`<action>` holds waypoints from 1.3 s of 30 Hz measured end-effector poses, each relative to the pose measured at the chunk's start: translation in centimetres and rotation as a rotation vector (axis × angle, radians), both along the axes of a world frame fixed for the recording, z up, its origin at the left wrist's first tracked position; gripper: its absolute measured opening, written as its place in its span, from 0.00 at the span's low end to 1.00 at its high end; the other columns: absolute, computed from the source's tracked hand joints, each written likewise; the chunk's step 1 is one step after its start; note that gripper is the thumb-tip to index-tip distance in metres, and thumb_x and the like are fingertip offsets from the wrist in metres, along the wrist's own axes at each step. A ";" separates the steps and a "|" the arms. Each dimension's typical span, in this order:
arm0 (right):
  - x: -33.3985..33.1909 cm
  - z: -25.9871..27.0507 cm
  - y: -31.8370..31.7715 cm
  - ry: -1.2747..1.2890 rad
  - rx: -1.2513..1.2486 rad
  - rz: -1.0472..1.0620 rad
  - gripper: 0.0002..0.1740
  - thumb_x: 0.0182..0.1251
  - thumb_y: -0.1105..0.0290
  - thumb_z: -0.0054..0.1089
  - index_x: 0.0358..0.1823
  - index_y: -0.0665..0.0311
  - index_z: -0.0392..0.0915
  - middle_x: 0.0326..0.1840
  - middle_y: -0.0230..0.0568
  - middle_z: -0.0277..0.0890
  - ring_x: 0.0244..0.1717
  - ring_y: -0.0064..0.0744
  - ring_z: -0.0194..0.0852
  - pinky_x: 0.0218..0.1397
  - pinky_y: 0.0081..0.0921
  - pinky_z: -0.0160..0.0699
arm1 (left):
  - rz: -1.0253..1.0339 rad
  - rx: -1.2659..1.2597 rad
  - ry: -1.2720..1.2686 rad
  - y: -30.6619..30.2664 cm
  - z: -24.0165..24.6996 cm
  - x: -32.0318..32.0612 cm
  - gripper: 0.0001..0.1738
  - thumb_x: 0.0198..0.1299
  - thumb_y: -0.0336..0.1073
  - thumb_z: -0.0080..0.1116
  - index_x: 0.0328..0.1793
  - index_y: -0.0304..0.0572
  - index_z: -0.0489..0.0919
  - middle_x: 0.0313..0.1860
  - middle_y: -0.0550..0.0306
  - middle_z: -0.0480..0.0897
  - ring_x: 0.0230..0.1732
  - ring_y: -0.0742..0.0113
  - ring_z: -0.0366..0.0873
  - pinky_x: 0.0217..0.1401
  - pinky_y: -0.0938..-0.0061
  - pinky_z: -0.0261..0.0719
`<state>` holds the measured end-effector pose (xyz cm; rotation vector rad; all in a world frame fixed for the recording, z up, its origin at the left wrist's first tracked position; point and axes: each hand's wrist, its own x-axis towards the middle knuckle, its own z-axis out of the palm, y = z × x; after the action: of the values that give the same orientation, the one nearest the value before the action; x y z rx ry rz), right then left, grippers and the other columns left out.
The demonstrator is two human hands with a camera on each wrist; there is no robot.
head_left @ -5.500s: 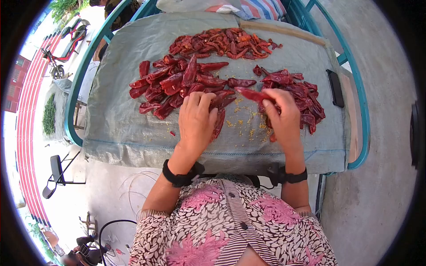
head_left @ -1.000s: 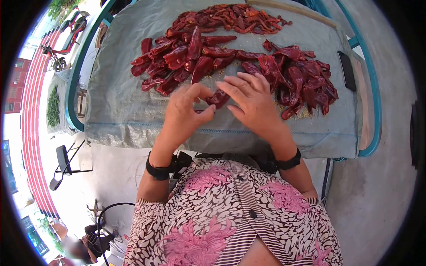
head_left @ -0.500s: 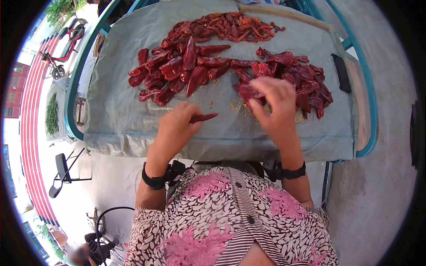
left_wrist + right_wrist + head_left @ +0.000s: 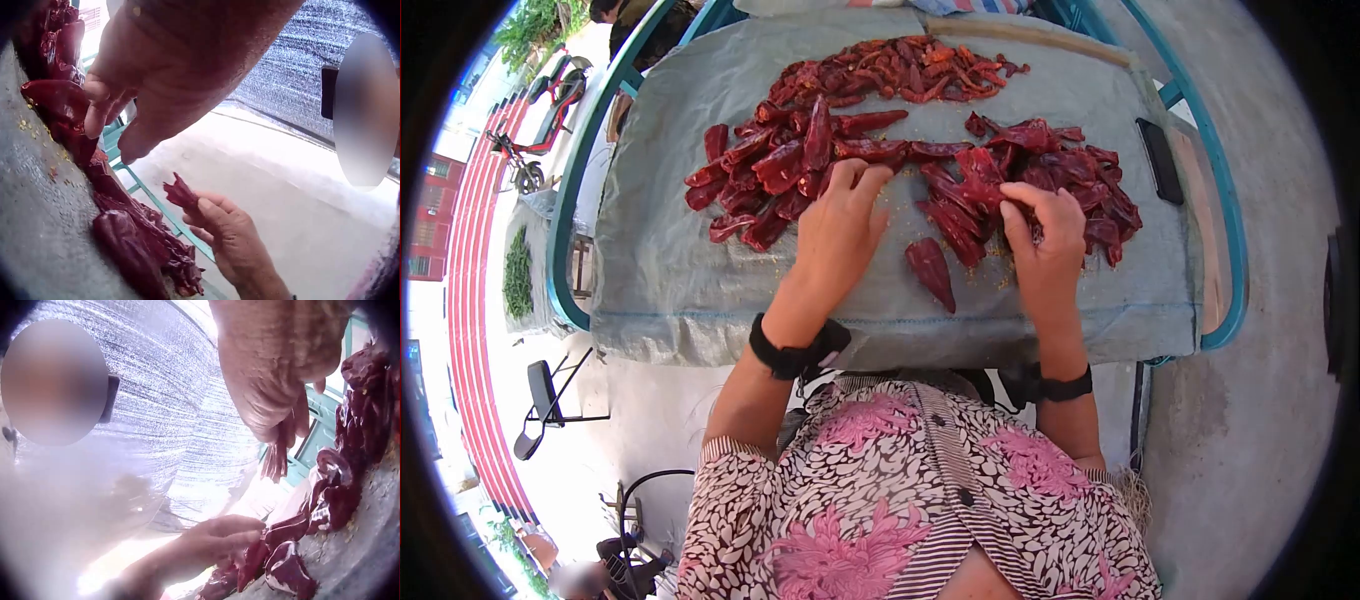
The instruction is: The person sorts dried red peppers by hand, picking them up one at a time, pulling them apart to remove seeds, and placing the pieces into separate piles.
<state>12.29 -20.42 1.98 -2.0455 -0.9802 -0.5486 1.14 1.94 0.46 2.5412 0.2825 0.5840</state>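
Note:
In the head view, my left hand [image 4: 837, 225] reaches over the front of the left heap of dried red chili peppers [image 4: 780, 165]. Its fingers are at the near peppers; in the left wrist view, thumb and fingers stand apart beside a glossy chili [image 4: 59, 100]. My right hand [image 4: 1048, 235] pinches a flattened red chili [image 4: 980, 178] at the edge of the right heap [image 4: 1090, 170]. Its torn, ragged end [image 4: 181, 190] shows in the left wrist view. Between the hands, one chili [image 4: 930, 272] lies alone on the grey woven sheet [image 4: 700, 290].
Smaller, crinkled red chilies [image 4: 900, 65] are spread at the back. Yellow seeds [image 4: 31, 122] are scattered on the sheet. A black phone [image 4: 1160, 160] lies at the right. A teal metal rail [image 4: 570, 240] and a wooden strip [image 4: 1030, 40] edge the work surface.
My left hand has moved up to the left heap, leaving the dark red piece it held. One chili now lies between the hands. My right hand has shifted slightly right, keeping hold of a chili.

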 end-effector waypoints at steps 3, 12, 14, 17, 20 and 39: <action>0.6 -0.1 0.0 -0.039 0.024 -0.002 0.09 0.70 0.71 0.69 0.50 0.56 0.84 0.47 0.31 0.88 0.50 0.38 0.84 0.75 0.49 0.65 | 0.090 0.114 0.016 0.6 -0.8 1.9 0.24 0.63 0.32 0.67 0.66 0.51 0.79 0.61 0.50 0.79 0.48 0.44 0.86 0.46 0.53 0.85; -0.4 -2.2 -1.4 0.002 -0.073 -0.049 0.17 0.64 0.69 0.74 0.53 0.55 0.83 0.57 0.37 0.84 0.60 0.44 0.79 0.77 0.51 0.62 | 0.100 0.148 -0.052 0.3 -0.9 2.1 0.24 0.62 0.31 0.69 0.65 0.53 0.81 0.52 0.54 0.84 0.41 0.49 0.87 0.40 0.58 0.84; -0.3 -1.4 -1.1 -0.003 -0.060 -0.005 0.22 0.63 0.67 0.74 0.59 0.54 0.82 0.63 0.38 0.82 0.64 0.45 0.76 0.79 0.52 0.59 | 0.008 -0.032 -0.075 -0.8 1.0 1.5 0.24 0.60 0.30 0.71 0.63 0.53 0.82 0.49 0.55 0.86 0.37 0.54 0.86 0.39 0.62 0.84; -0.8 0.3 0.1 -0.038 -0.102 0.072 0.25 0.63 0.68 0.74 0.63 0.53 0.83 0.62 0.36 0.83 0.63 0.43 0.77 0.80 0.53 0.58 | -0.095 -0.157 -0.085 -3.5 2.6 0.4 0.23 0.59 0.30 0.71 0.62 0.52 0.83 0.47 0.55 0.87 0.42 0.52 0.87 0.42 0.61 0.85; -0.6 -0.2 1.1 -0.065 -0.198 0.138 0.24 0.64 0.70 0.72 0.63 0.52 0.84 0.57 0.33 0.85 0.60 0.39 0.79 0.80 0.53 0.57 | -0.173 -0.214 -0.070 -4.4 2.7 -0.3 0.24 0.59 0.30 0.71 0.62 0.52 0.82 0.50 0.54 0.87 0.44 0.48 0.88 0.44 0.60 0.86; 1.0 2.3 8.1 0.142 -0.179 0.253 0.26 0.67 0.66 0.71 0.66 0.56 0.79 0.56 0.39 0.86 0.60 0.45 0.78 0.65 0.45 0.70 | 0.252 -0.215 -0.047 0.5 1.4 -1.7 0.31 0.63 0.21 0.65 0.74 0.43 0.77 0.50 0.56 0.77 0.47 0.64 0.84 0.45 0.69 0.83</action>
<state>13.26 -12.29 4.33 -2.0419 -1.2157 -0.1854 -0.52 2.45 1.89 2.2981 0.6206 0.6678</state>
